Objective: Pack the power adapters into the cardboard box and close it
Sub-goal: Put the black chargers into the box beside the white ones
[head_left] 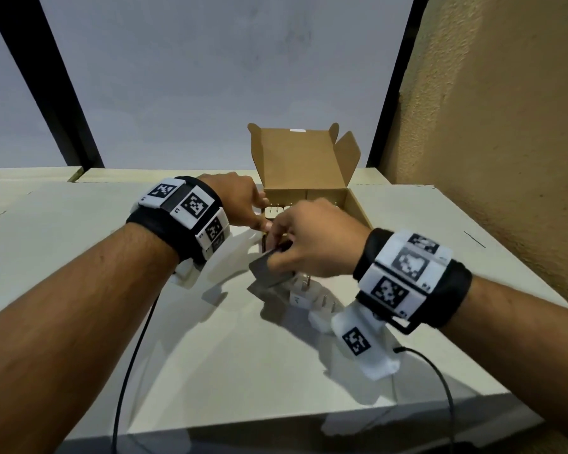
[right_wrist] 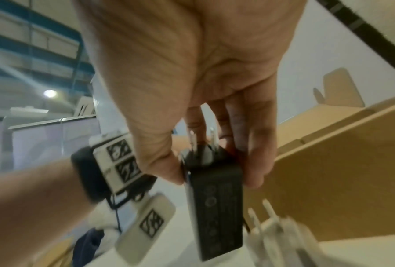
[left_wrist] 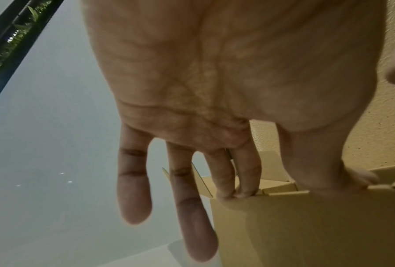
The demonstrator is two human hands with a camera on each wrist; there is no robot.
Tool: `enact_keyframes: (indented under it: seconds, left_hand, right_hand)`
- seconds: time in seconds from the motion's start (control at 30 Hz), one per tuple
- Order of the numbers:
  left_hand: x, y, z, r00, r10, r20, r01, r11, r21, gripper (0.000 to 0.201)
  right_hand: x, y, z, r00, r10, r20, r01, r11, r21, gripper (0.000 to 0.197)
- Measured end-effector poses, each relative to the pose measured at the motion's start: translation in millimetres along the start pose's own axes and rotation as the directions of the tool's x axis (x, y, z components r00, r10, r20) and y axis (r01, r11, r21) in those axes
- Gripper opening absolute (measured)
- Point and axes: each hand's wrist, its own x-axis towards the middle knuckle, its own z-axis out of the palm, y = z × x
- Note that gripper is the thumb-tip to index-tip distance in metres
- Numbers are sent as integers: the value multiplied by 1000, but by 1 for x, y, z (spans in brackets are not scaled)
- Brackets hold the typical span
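Observation:
The cardboard box (head_left: 304, 165) stands with its lid up at the far middle of the white table (head_left: 79, 244). Several white adapters (head_left: 276, 211) sit inside it, prongs up. My left hand (head_left: 259, 211) steadies the box's near left corner. In the left wrist view that hand (left_wrist: 294, 187) lays straight fingertips (left_wrist: 237, 192) and the thumb on the box's rim (left_wrist: 290, 194). My right hand (head_left: 276, 257) pinches a black adapter (head_left: 268, 268) just in front of the box. Thumb and fingers of that hand (right_wrist: 214, 178) grip the black adapter (right_wrist: 217, 207) near its prongs. More white adapters (head_left: 309, 294) lie on the table under the right hand.
A rough tan wall (head_left: 489, 158) rises close on the right of the table. Frosted glass with dark frames stands behind the box. Black cables (head_left: 135, 348) hang from both wrists over the table's near edge (head_left: 309, 417). The white adapters (right_wrist: 280, 234) show blurred beside the box.

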Motion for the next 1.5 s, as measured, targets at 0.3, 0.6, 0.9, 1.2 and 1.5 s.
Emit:
enact_keyframes:
  seconds: [0.3,0.6,0.9,1.2,1.5]
  left_hand:
    - [5,10,-2,999,-4,42,2,999,45,62]
    - [4,9,-1,998,-2,60,-1,998,56,62]
    - [7,7,-1,998,6,69,-8,999,38,63]
    - [1,1,3,993,25,117,-16,997,-80,78]
    - [7,9,1,996,-31,85,28,999,34,80]
  right_hand:
    - [37,69,-48,937,347,24,-309,797,519,23]
    - [44,100,-62,889,438,-130,-379,866,326,28]
    - [57,83,-49,890,315,-329,-382,910,-163,35]
    - [71,81,-22,922,329,-204,-385,833,-397,26]
    - [67,87,-9,914,377,-151,-405,829,-385,28]
